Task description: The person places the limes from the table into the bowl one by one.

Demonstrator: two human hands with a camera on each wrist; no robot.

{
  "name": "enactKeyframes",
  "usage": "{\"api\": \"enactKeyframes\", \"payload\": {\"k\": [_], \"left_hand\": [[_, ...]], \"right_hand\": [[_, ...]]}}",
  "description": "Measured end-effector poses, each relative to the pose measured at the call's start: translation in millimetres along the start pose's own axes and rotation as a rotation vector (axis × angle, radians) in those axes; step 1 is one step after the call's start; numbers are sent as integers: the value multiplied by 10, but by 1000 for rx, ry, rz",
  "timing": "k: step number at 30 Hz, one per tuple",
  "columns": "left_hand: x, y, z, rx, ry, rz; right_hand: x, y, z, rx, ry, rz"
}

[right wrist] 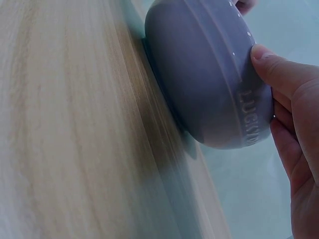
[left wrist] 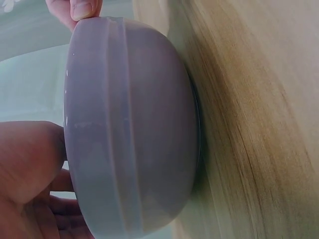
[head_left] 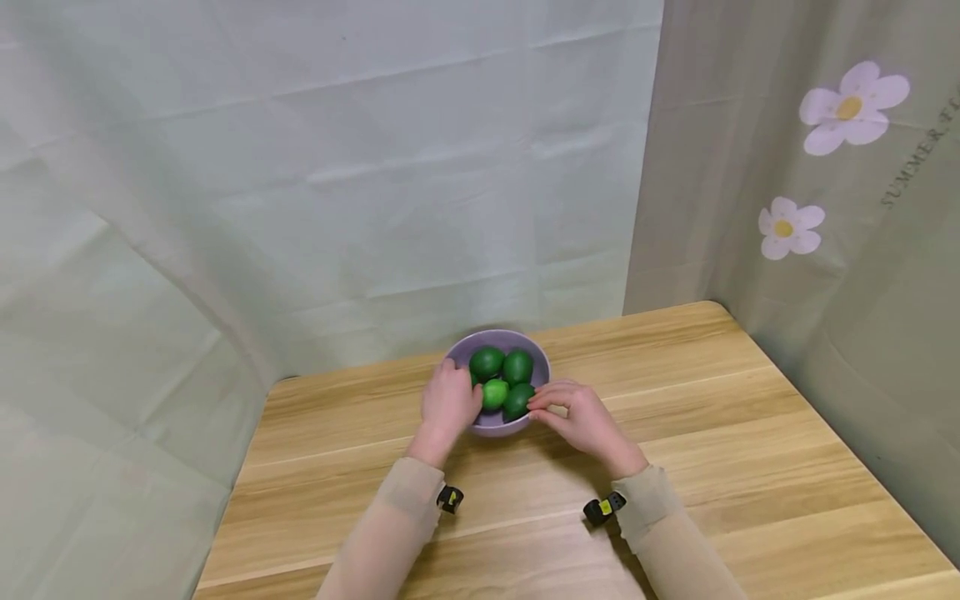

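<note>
A purple bowl (head_left: 491, 429) stands at the table's back edge, holding several smooth dark green oval fruits (head_left: 517, 367), much like avocados, and one bright green lime (head_left: 495, 394). My left hand (head_left: 450, 400) grips the bowl's left rim, its thumb inside by the lime and its fingers towards the outer side. The fingertips are partly hidden behind the wall in the left wrist view. On the right rim, my right hand (head_left: 581, 418) pinches the wall, thumb on the outside and fingers over the edge beside a dark green fruit. Raised letters mark the bowl's side (right wrist: 219, 89).
The wood-grain table (head_left: 345, 483) extends on both sides of the bowl and towards me. Pale cloth (head_left: 420, 183) hangs right behind the back edge. A greyish curtain with printed flowers (head_left: 783, 228) hangs on the right. Black bands (head_left: 604, 508) sit at both wrists.
</note>
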State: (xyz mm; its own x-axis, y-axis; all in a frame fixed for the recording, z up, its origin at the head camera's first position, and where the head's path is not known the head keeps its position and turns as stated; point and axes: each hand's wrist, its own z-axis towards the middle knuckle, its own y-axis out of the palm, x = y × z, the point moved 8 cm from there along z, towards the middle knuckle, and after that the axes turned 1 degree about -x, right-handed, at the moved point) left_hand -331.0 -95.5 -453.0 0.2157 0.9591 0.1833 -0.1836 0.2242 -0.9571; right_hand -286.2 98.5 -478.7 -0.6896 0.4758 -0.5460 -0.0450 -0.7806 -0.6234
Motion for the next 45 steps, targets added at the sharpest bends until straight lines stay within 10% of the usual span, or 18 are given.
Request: {"api": "enactKeyframes", "payload": {"k": [35, 45], "left_hand": [[-16, 40, -81, 2, 17, -13], [-19, -23, -232, 106, 97, -308]], "right_hand": [[42, 40, 6, -25, 27, 30], [43, 30, -3, -20, -7, 25]]}}
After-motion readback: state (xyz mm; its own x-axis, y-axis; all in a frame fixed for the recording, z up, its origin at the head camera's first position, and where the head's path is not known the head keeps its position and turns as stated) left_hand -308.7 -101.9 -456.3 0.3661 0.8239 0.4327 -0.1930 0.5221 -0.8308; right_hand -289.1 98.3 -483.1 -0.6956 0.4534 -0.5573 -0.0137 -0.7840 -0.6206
